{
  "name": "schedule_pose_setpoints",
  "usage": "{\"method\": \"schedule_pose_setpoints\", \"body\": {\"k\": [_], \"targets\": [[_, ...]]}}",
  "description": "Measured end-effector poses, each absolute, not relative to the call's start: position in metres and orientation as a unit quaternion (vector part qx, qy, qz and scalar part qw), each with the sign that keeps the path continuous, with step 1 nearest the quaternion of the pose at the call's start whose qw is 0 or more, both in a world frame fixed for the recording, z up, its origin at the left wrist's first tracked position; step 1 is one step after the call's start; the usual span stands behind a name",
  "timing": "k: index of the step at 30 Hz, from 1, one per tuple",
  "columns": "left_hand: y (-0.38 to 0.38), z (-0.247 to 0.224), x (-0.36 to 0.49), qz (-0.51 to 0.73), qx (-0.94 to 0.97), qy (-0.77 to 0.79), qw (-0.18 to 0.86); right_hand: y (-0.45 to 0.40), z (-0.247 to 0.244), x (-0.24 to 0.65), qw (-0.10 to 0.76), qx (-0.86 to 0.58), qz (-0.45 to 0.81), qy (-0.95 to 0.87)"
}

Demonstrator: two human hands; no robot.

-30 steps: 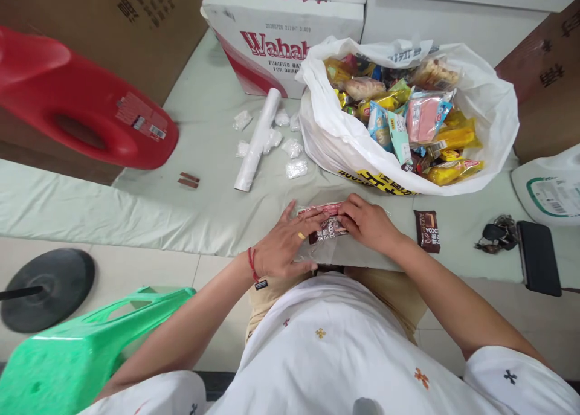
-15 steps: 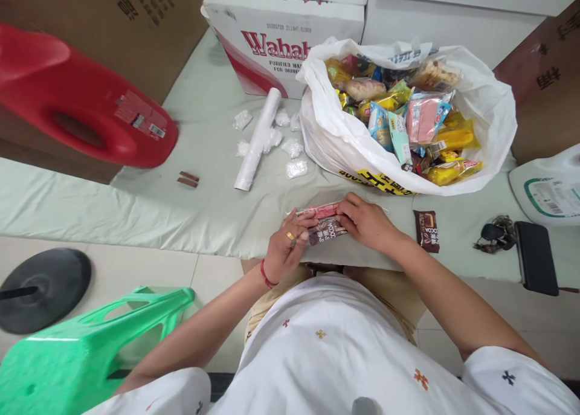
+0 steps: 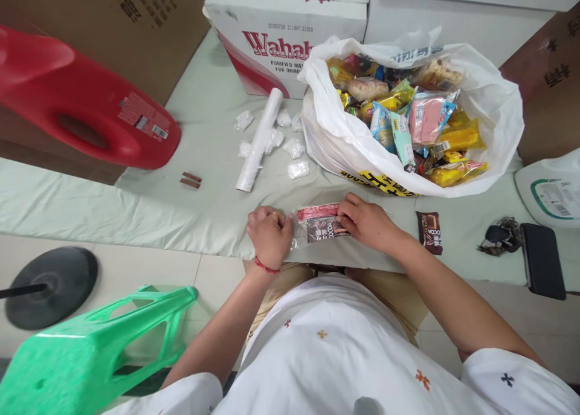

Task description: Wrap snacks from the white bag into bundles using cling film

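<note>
- While the brown cocoa packet (image 3: pixel 321 229) and the red strip (image 3: pixel 317 211) are laid side by side on the green cloth (image 3: pixel 212 215), clear plastic (image 3: pixel 299 240) is seen about them; whether both are fully inside it cannot be told.
- The thumb and fingertips of the right hand (image 3: pixel 361 221) are closed together on the packet's right end, beside the end of the strip.
- At the plastic's left end, the left hand (image 3: pixel 269 234) is held with its fingers curled; whether any plastic is gripped there cannot be told.
- The lining-up of strip and packet can be judged done, whereas the closing of the plastic seems unfinished, since its left end is loose and crinkled beyond the packet.
- A second cocoa packet (image 3: pixel 430 232) is placed well apart to the right, unpaired; the white bag (image 3: pixel 317 131) is well filled with wrapped snacks (image 3: pixel 426 120).
</note>
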State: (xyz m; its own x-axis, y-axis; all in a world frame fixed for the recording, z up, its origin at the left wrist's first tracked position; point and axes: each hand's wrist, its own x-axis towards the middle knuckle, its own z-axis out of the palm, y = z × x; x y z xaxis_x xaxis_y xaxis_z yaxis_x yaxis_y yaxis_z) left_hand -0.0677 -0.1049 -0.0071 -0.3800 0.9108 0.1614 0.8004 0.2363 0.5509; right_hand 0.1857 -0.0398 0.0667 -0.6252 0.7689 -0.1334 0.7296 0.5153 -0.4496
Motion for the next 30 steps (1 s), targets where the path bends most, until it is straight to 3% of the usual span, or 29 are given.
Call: {"method": "schedule_pose_setpoints", "body": {"k": [4,7,11,17,24,30], "targets": [[-0.118,0.013,-0.074,0.373,0.528,0.763,0.032,-0.038,0.069,0.184,0.030,-0.434,0.246,-0.866],[-0.133,0.037,-0.052,0.420,0.646,0.638,-0.009,-0.038,0.069,0.183,0.031,-0.432,0.244,-0.868],[-0.129,0.041,-0.012,0.268,0.836,0.474,0.070,-0.039,0.065,0.184,0.052,-0.440,0.258,-0.858],[-0.107,0.012,-0.004,0.202,0.839,0.499,0.081,-0.016,0.066,0.210,0.142,-0.365,0.384,-0.836],[-0.109,0.018,-0.010,0.197,0.836,0.504,0.089,-0.006,0.082,0.244,0.209,-0.443,0.354,-0.797],[-0.107,0.019,-0.008,0.190,0.843,0.496,0.082,-0.043,0.082,0.262,0.167,-0.515,0.329,-0.773]]}}
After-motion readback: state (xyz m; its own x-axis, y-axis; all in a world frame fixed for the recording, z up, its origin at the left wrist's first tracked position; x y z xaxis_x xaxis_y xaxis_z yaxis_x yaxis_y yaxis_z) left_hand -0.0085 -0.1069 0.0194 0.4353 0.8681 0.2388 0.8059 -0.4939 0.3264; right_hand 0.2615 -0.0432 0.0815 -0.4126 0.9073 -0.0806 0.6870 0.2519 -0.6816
